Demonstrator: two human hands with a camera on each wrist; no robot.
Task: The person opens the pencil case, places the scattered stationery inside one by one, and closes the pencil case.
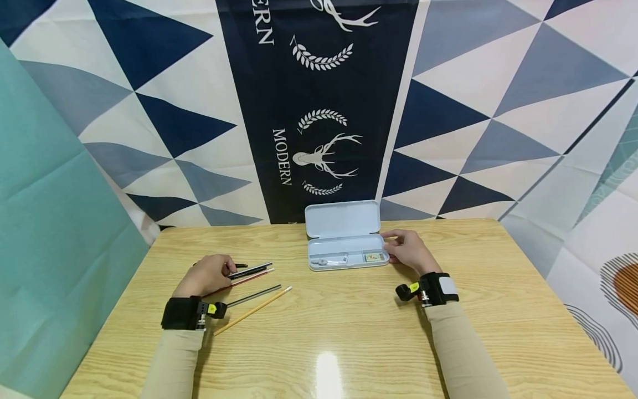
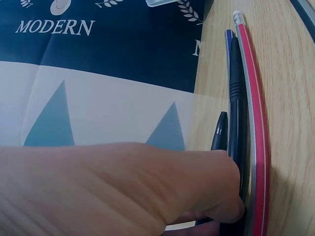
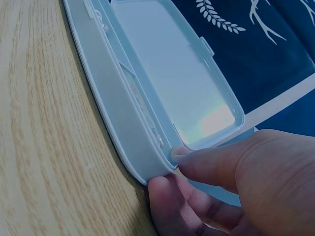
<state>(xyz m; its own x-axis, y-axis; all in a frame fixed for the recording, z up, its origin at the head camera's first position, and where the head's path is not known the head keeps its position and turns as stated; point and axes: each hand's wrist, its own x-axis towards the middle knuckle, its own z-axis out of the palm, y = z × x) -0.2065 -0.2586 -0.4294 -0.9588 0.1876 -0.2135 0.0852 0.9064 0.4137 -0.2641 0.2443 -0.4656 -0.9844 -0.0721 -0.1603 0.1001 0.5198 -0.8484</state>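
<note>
My left hand (image 1: 211, 272) is over a loose bunch of writing tools on the left of the table. Its thumb and fingertips curl at a black pen (image 2: 238, 113), the grip partly hidden by the hand. Close against that pen lies a red striped pencil (image 2: 258, 113) with a white eraser end; the tip of another black pen (image 2: 220, 130) shows on the other side. My right hand (image 1: 406, 249) grips the right end of an open light-blue pencil case (image 1: 344, 241). In the right wrist view its thumb is over the rim and the fingers are against the outer wall.
A compass (image 1: 324, 262) and a small item with a green and yellow label (image 1: 374, 257) lie in the case. Nearer me are a grey pencil (image 1: 254, 296) and a yellow pencil (image 1: 253, 311). Patterned cloth (image 1: 199, 111) hangs behind the wooden table (image 1: 369, 332).
</note>
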